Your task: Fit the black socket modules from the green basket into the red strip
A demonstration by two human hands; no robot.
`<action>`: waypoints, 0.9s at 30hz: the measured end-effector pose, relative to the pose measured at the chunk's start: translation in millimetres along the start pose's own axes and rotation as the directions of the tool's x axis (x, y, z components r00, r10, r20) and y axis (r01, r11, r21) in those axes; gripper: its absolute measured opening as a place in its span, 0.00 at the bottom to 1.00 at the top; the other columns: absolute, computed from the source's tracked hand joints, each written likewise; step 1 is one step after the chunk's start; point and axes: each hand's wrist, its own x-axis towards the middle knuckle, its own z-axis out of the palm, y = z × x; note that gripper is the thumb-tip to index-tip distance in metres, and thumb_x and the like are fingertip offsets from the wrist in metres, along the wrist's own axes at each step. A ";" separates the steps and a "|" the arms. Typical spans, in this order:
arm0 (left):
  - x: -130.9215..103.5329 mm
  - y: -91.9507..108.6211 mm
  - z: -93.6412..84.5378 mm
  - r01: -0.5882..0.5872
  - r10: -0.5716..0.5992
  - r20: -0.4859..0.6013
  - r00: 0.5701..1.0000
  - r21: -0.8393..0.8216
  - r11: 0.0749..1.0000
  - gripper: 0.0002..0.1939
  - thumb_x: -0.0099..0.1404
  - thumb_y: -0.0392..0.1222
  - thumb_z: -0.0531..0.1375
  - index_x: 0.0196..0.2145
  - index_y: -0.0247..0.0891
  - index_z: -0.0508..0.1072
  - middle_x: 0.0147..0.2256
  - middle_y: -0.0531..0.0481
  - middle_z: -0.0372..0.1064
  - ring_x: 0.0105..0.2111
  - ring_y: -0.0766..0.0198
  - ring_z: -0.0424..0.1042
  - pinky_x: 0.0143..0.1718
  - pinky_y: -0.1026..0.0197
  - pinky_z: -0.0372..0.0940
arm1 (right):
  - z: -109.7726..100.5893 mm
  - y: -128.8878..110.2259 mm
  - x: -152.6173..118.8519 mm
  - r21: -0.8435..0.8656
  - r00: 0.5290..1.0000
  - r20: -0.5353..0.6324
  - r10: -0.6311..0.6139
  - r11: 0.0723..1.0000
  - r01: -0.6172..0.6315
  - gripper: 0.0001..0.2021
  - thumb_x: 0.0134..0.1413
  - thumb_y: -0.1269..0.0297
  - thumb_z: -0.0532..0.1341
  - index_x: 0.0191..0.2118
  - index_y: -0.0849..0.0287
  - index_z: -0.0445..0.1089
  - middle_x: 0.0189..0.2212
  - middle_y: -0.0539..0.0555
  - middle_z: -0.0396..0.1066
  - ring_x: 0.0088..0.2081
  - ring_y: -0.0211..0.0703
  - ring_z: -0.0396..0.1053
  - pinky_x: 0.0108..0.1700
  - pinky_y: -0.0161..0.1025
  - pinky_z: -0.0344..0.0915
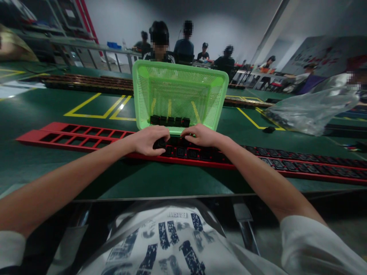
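A long red rack [169, 158] with two rows of rectangular slots lies across the table before me. Its left slots show as bare holes; from the middle rightward they hold black socket modules [192, 153]. My left hand [151, 140] is closed around a black socket module [159, 143] just over the rack. Beside it, my right hand [200, 134] has its fingers curled down at the rack's far row; what they pinch, if anything, is hidden. Right behind both hands a green mesh basket [180, 67] stands tilted toward me, with several black modules [169, 121] along its lower side.
A clear plastic bag [312, 105] with dark contents lies at the right, near a small black piece [268, 130]. Long dark strips [91, 82] lie along the table's far side. Yellow tape lines mark the green tabletop [120, 187]. Several people sit beyond.
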 end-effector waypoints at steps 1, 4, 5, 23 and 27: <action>0.1 -0.5 -0.2 -0.012 0.012 -0.006 1.000 0.009 1.000 0.11 0.63 0.51 0.59 0.38 0.44 0.63 0.34 0.48 0.69 0.34 0.55 0.67 0.39 0.52 0.64 | -0.4 -0.6 0.3 -0.010 1.000 0.006 0.000 1.000 0.000 0.15 0.70 0.69 0.61 0.55 0.55 0.82 0.46 0.56 0.85 0.42 0.47 0.78 0.49 0.42 0.68; 1.2 -0.6 1.5 -0.051 0.051 -0.016 0.999 0.018 0.999 0.12 0.65 0.52 0.57 0.36 0.44 0.60 0.33 0.48 0.67 0.33 0.54 0.66 0.37 0.52 0.63 | -1.9 -2.8 0.7 -0.032 1.000 0.029 0.001 0.999 0.000 0.16 0.71 0.69 0.60 0.56 0.59 0.82 0.47 0.59 0.84 0.43 0.47 0.77 0.48 0.42 0.67; 1.6 -0.3 2.5 -0.062 0.062 -0.013 0.998 0.014 0.998 0.12 0.65 0.53 0.57 0.36 0.45 0.59 0.32 0.48 0.67 0.32 0.54 0.65 0.36 0.52 0.63 | -2.4 -3.4 0.7 -0.031 0.999 0.036 0.003 1.000 -0.001 0.16 0.71 0.68 0.60 0.56 0.59 0.82 0.47 0.59 0.84 0.43 0.48 0.77 0.48 0.42 0.67; -0.1 16.9 -11.0 -0.024 0.013 0.219 0.976 0.048 0.999 0.09 0.60 0.43 0.59 0.39 0.43 0.66 0.38 0.45 0.73 0.35 0.53 0.73 0.38 0.53 0.64 | -2.7 -3.2 2.3 -0.041 0.993 0.120 0.021 0.999 -0.016 0.16 0.74 0.62 0.59 0.56 0.59 0.81 0.46 0.59 0.84 0.40 0.46 0.75 0.44 0.40 0.63; 1.1 21.2 -8.0 -0.019 0.006 0.232 0.973 0.053 0.998 0.11 0.58 0.42 0.57 0.39 0.43 0.62 0.38 0.45 0.72 0.35 0.53 0.71 0.38 0.53 0.63 | -2.8 -3.6 2.7 -0.044 0.992 0.127 0.022 0.999 -0.017 0.16 0.74 0.63 0.58 0.55 0.61 0.81 0.46 0.60 0.84 0.40 0.47 0.74 0.44 0.41 0.63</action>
